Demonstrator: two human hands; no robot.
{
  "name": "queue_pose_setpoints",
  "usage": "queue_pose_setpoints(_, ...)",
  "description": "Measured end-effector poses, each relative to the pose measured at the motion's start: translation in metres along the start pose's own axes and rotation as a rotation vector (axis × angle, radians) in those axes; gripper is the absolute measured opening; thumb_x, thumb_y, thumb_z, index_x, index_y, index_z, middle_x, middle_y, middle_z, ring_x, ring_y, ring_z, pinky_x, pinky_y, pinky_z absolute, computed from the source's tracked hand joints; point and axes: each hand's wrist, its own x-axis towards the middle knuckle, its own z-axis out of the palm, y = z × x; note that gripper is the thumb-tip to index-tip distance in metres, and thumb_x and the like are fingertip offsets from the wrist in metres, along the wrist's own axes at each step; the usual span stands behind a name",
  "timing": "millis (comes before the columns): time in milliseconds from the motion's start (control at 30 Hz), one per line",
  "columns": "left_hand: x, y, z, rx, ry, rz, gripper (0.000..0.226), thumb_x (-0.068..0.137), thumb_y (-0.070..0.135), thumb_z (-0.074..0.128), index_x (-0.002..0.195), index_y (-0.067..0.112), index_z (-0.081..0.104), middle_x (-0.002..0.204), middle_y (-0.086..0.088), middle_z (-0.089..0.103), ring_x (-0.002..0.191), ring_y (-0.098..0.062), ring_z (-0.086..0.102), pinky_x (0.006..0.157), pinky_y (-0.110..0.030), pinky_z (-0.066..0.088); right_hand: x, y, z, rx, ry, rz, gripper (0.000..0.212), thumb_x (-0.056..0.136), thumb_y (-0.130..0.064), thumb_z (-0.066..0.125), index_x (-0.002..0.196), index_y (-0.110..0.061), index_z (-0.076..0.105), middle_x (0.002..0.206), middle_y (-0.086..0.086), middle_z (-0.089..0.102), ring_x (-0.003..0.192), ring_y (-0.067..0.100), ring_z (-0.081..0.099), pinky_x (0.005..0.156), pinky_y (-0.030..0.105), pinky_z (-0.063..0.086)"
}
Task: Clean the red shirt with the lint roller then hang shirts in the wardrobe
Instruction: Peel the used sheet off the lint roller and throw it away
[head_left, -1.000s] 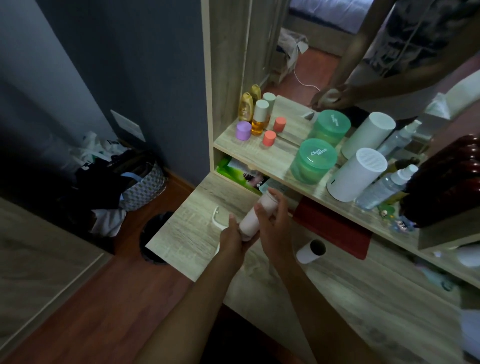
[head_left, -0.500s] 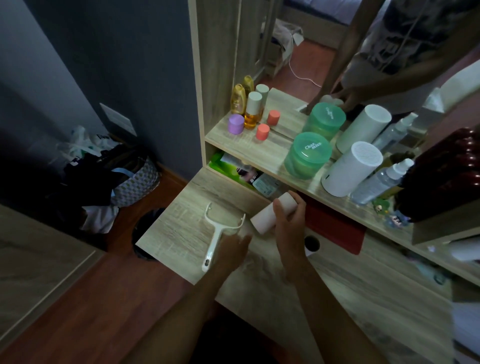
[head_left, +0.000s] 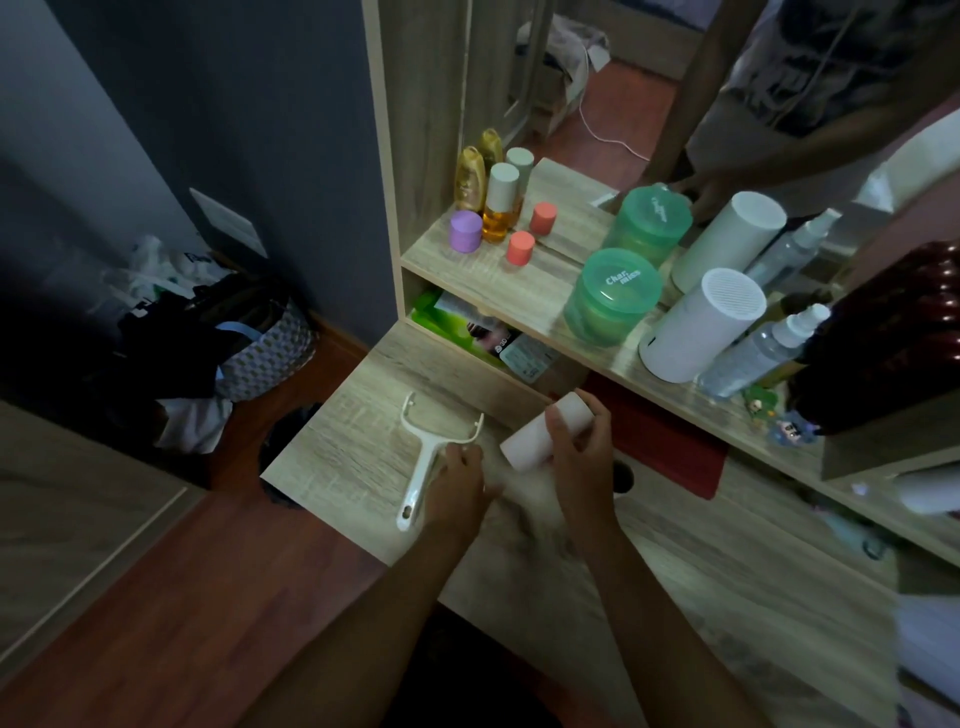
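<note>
The white lint roller handle lies flat on the wooden desk, its empty fork pointing away from me. My left hand sits just right of it, fingertips against the handle's neck; I cannot tell whether they grip it. My right hand holds the white lint roll a little above the desk, apart from the fork. No shirt is clearly in view.
A second roll lies behind my right hand. A flat red item sits under the shelf, which carries bottles, green jars and a white cylinder. A basket of clothes stands on the floor at the left.
A second ago both hands held roll and handle together. The roll has come away in my right hand, moving right; the handle now lies on the desk by my left hand.
</note>
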Motion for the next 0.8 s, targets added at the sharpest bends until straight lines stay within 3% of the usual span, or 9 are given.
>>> queue_pose_setpoints(67, -0.001, -0.001, -0.002, 0.07, 0.022, 0.02, 0.051, 0.09, 0.04, 0.057, 0.129, 0.009, 0.042, 0.127, -0.014, 0.046, 0.111, -0.029, 0.052, 0.09, -0.037, 0.047, -0.001, -0.001, 0.0, 0.014, -0.018, -0.003, 0.044, 0.09, -0.023, 0.063, 0.131, -0.022, 0.047, 0.122, 0.001, 0.056, 0.103, 0.011, 0.061, 0.081, 0.029, 0.056)
queue_pose_setpoints(133, -0.003, -0.002, -0.007, 0.128, 0.06, 0.018, 0.051, 0.092, 0.042, 0.054, 0.132, 0.012, 0.042, 0.128, -0.008, 0.049, 0.11, -0.02, 0.055, 0.089, -0.031, 0.05, -0.001, -0.002, 0.0, 0.021, -0.027, 0.031, 0.048, 0.089, -0.025, 0.064, 0.133, -0.024, 0.045, 0.126, 0.002, 0.055, 0.106, 0.013, 0.06, 0.085, 0.036, 0.057)
queue_pose_setpoints(233, -0.007, -0.001, -0.019, 0.081, 0.121, 0.045, 0.032, 0.097, 0.029, 0.049, 0.125, 0.013, 0.048, 0.121, -0.003, 0.053, 0.099, -0.015, 0.061, 0.081, -0.026, 0.053, 0.0, 0.004, 0.002, 0.101, -0.052, 0.109, 0.05, 0.089, -0.02, 0.064, 0.135, -0.026, 0.044, 0.127, 0.001, 0.051, 0.108, 0.015, 0.058, 0.082, 0.039, 0.058)
queue_pose_setpoints(300, -0.009, -0.001, -0.033, -0.104, 0.205, 0.035, 0.02, 0.1, 0.025, 0.045, 0.11, 0.014, 0.057, 0.106, -0.001, 0.061, 0.091, -0.017, 0.065, 0.076, -0.026, 0.052, 0.002, 0.007, 0.004, 0.197, -0.056, 0.177, 0.047, 0.089, -0.015, 0.064, 0.131, -0.026, 0.048, 0.128, 0.004, 0.051, 0.11, 0.022, 0.058, 0.079, 0.043, 0.058)
queue_pose_setpoints(367, -0.011, 0.005, -0.051, -0.452, 0.231, -0.035, 0.023, 0.101, 0.031, 0.041, 0.103, 0.018, 0.059, 0.095, 0.002, 0.065, 0.084, -0.015, 0.067, 0.069, -0.025, 0.053, 0.001, 0.012, 0.007, 0.304, -0.048, 0.287, 0.043, 0.088, -0.012, 0.065, 0.127, -0.022, 0.051, 0.126, 0.01, 0.053, 0.111, 0.029, 0.059, 0.076, 0.043, 0.058)
queue_pose_setpoints(467, -0.013, 0.014, -0.074, -0.74, 0.051, -0.045, 0.03, 0.096, 0.044, 0.044, 0.116, 0.024, 0.055, 0.098, 0.004, 0.063, 0.075, -0.011, 0.07, 0.063, -0.021, 0.054, -0.003, 0.021, 0.011, 0.479, -0.061, 0.485, 0.044, 0.086, -0.011, 0.066, 0.127, -0.014, 0.049, 0.125, 0.018, 0.054, 0.107, 0.034, 0.062, 0.078, 0.043, 0.058)
queue_pose_setpoints(633, -0.014, 0.007, -0.081, -0.529, 0.063, 0.096, 0.037, 0.084, 0.033, 0.069, 0.117, 0.019, 0.06, 0.101, 0.001, 0.066, 0.084, -0.012, 0.067, 0.078, -0.031, 0.056, -0.008, 0.026, 0.018, 0.573, -0.116, 0.721, 0.035, 0.095, -0.025, 0.055, 0.121, -0.003, 0.05, 0.118, 0.018, 0.056, 0.096, 0.027, 0.064, 0.075, 0.034, 0.059)
queue_pose_setpoints(733, -0.019, 0.007, -0.087, -0.481, 0.079, 0.116, 0.039, 0.081, 0.03, 0.073, 0.117, 0.02, 0.062, 0.104, 0.0, 0.065, 0.088, -0.012, 0.063, 0.076, -0.021, 0.052, -0.013, 0.028, 0.011, 0.676, -0.127, 0.8, 0.041, 0.097, -0.027, 0.051, 0.121, 0.006, 0.05, 0.109, 0.025, 0.061, 0.098, 0.032, 0.064, 0.086, 0.042, 0.056)
queue_pose_setpoints(800, -0.022, 0.007, -0.091, -0.437, 0.096, 0.125, 0.041, 0.08, 0.032, 0.074, 0.117, 0.02, 0.063, 0.104, 0.001, 0.063, 0.086, -0.009, 0.059, 0.07, -0.012, 0.045, -0.016, 0.026, 0.009, 0.792, -0.151, 0.875, 0.042, 0.095, -0.028, 0.054, 0.117, 0.008, 0.053, 0.104, 0.029, 0.065, 0.092, 0.034, 0.068, 0.084, 0.043, 0.053)
